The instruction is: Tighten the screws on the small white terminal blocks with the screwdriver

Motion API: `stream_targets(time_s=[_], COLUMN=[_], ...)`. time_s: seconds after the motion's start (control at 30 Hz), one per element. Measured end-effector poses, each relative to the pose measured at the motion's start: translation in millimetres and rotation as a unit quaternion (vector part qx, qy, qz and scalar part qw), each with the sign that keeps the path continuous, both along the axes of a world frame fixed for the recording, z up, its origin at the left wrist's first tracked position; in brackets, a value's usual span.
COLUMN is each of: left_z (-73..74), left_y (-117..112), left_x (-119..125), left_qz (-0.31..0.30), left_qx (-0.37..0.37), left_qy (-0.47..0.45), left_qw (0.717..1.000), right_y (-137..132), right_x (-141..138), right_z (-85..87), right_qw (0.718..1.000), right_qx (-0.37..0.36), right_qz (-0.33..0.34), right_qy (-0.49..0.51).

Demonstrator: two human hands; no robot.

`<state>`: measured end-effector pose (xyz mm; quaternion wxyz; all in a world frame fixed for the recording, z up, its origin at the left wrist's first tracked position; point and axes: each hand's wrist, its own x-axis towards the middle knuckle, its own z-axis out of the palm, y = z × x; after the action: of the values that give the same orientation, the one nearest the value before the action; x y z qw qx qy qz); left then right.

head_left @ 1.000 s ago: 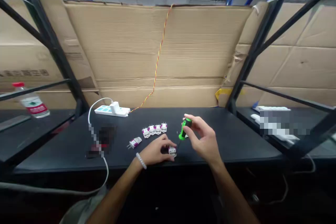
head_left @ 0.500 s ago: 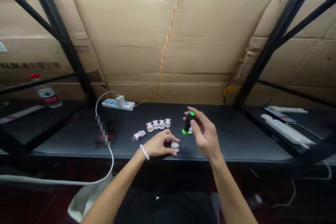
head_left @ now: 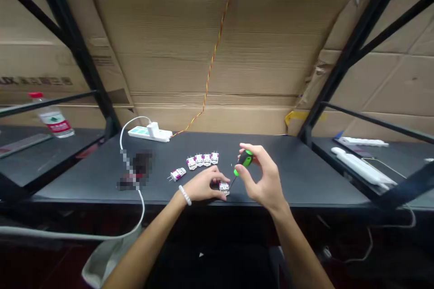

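Screwdriver (head_left: 245, 158) black and green, tilted; small piece (head_left: 224, 188) white, boxy.

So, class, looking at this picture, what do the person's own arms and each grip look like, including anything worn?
The left grip and right grip are ungloved human hands. A whitish bracelet, seemingly beaded, circles the left wrist; nothing worn shows on the right wrist. The left forearm and right forearm show no sleeves within the picture.
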<state>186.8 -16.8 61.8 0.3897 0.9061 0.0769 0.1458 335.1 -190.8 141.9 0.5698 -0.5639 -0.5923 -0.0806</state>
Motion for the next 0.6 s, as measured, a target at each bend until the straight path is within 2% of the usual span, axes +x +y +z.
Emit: stream_targets(time_s=[0.1, 0.23, 0.3, 0.4, 0.5, 0.53, 0.6], left_z=[0.2, -1.7, -1.9, 4.5, 22.5, 29.5, 39.5], left_y=[0.1, 1.9, -0.2, -10.7, -24.9, -28.3, -30.8], left_x=[-1.2, -0.4, 0.4, -6.5, -38.8, -57.4, -105.6], left_qz=[0.001, -0.004, -0.003, 0.003, 0.015, 0.016, -0.013], left_qx=[-0.004, -0.003, 0.005, 0.034, 0.068, 0.060, -0.011], left_qy=[-0.001, -0.001, 0.002, 0.010, 0.005, 0.008, 0.040], left_qw=[1.000, 1.000, 1.000, 0.999, 0.998, 0.998, 0.999], right_y=[3.4, 1.7, 0.5, 1.8, 3.5, 3.5, 2.4], right_x=[1.7, 5.0, 4.4, 2.0, 1.5, 1.9, 2.7], right_z=[0.0, 0.9, 0.9, -0.5, -2.5, -2.8, -2.5], right_qw=[0.998, 0.999, 0.999, 1.000, 0.997, 0.998, 1.000], right_qx=[0.031, -0.018, -0.017, 0.014, 0.032, 0.027, 0.011], right_qz=[-0.049, 0.025, 0.037, -0.023, -0.069, -0.061, -0.013], right_qy=[0.005, 0.038, 0.036, 0.011, 0.003, 0.004, 0.004])
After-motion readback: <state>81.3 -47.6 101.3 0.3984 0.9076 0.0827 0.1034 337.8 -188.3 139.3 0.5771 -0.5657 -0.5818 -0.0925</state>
